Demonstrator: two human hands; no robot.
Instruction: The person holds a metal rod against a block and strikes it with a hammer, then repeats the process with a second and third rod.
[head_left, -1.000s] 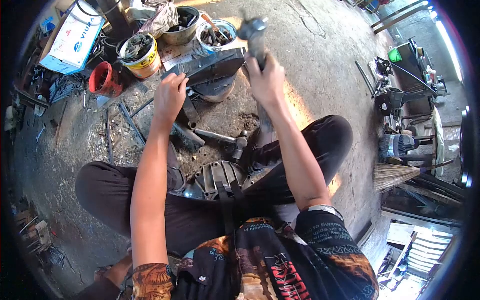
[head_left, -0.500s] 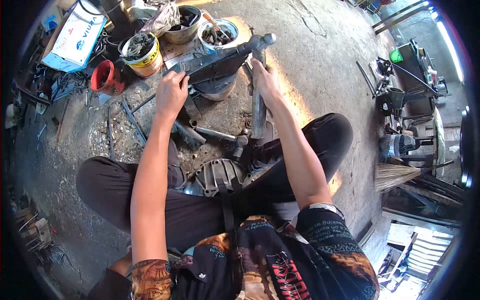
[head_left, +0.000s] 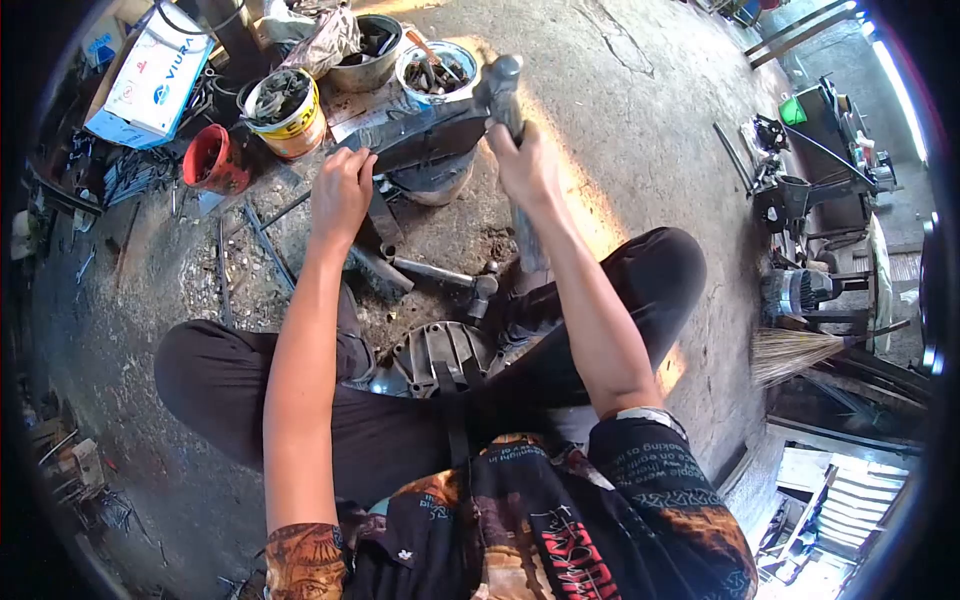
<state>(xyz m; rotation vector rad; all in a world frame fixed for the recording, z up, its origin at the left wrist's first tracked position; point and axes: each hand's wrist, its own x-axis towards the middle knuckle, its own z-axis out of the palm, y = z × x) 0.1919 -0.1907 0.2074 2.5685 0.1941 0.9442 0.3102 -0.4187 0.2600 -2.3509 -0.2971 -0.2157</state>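
A dark, broad metal blade [head_left: 430, 142] lies across a low support in front of me, and my left hand [head_left: 342, 192] is closed around its left end. My right hand [head_left: 525, 170] is wrapped round the handle of a hammer [head_left: 502, 88]. The hammer's head is at the blade's right end; whether they touch I cannot tell. Beneath the blade a rounded metal block [head_left: 440, 180] shows. A second hammer [head_left: 440, 272] lies on the ground near my feet, above a ribbed metal casting [head_left: 445, 350].
A red bucket [head_left: 216, 162], a yellow bucket of scraps [head_left: 290, 115], a white bucket [head_left: 437, 72] and a cardboard box [head_left: 150, 80] stand beyond the work. Metal bars lie at the left. At the right are a broom [head_left: 795, 355] and piled machine parts.
My right hand has turned the hammer, and its head has moved left and slightly down. My left hand and the blade have hardly moved.
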